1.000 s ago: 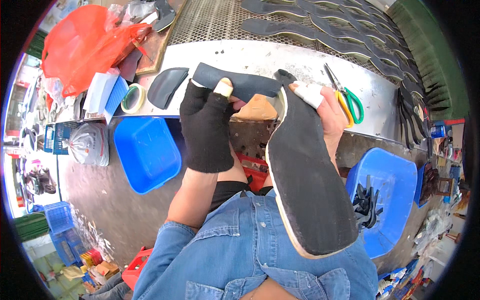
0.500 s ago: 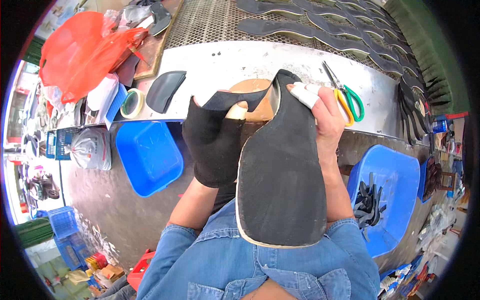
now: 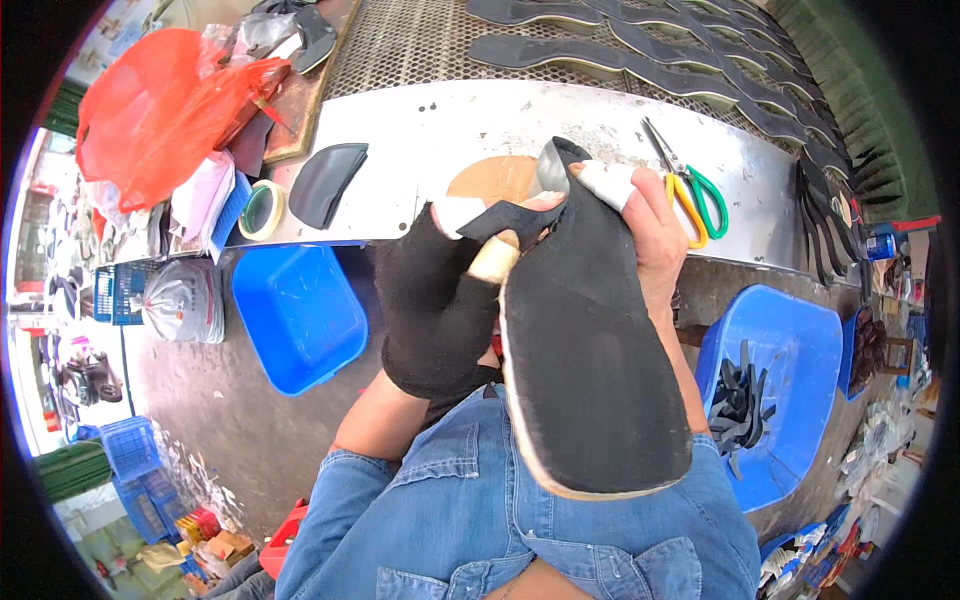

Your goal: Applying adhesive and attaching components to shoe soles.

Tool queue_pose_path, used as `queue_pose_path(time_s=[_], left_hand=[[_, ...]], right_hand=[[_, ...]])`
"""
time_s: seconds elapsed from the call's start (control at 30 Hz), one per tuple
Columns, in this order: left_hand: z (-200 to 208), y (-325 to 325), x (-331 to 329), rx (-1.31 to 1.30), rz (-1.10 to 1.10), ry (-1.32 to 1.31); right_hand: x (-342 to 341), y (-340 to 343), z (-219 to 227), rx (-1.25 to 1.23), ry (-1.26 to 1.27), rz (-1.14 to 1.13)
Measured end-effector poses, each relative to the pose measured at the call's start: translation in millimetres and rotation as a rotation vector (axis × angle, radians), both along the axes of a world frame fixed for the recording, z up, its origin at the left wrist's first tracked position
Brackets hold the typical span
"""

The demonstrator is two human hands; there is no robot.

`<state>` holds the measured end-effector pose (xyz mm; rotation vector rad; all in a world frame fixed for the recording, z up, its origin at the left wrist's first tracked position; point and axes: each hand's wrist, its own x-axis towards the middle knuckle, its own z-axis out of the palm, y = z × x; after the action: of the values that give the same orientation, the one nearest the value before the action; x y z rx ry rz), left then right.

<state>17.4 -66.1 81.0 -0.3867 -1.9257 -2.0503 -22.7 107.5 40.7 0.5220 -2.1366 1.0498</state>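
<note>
A black-faced shoe sole [image 3: 600, 380] with a pale edge hangs in front of me, its broad end near my lap. My right hand [image 3: 652, 225], white tape on its fingers, is closed around the far, narrower end. There a black strip [image 3: 505, 219] with a grey underside loops round the sole's tip. My left hand [image 3: 432, 300], in a black fingerless glove with covered fingertips, pinches the strip's loose part between thumb and finger, close to the sole's left edge. Beyond them a round tan piece [image 3: 490, 178] lies on the white bench. The sole's back is hidden.
Scissors [image 3: 690, 195] with green and orange handles lie right of my hands. Tape [image 3: 262, 210] and dark curved pieces [image 3: 328, 187] sit left. Several black soles [image 3: 560, 52] cover the mesh behind. Blue bins stand below the bench, left [image 3: 300, 318] and right [image 3: 800, 350], the latter holding black scraps.
My left hand has moved right, bringing the strip closer to the sole's edge. The sole's broad end has swung to the right. My right hand keeps its hold at the far end.
</note>
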Motion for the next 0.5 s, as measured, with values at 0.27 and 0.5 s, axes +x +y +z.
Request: queue_pose_path(time_s=[0.27, 0.5], left_hand=[[5, -4, 12, 0.023, 0.073, 0.053], [3, -6, 2, -0.064, 0.021, 0.237]], right_hand=[[-2, 0, 0, -0.017, 0.019, 0.016], [2, 1, 0, 0.006, -0.032, -0.01]])
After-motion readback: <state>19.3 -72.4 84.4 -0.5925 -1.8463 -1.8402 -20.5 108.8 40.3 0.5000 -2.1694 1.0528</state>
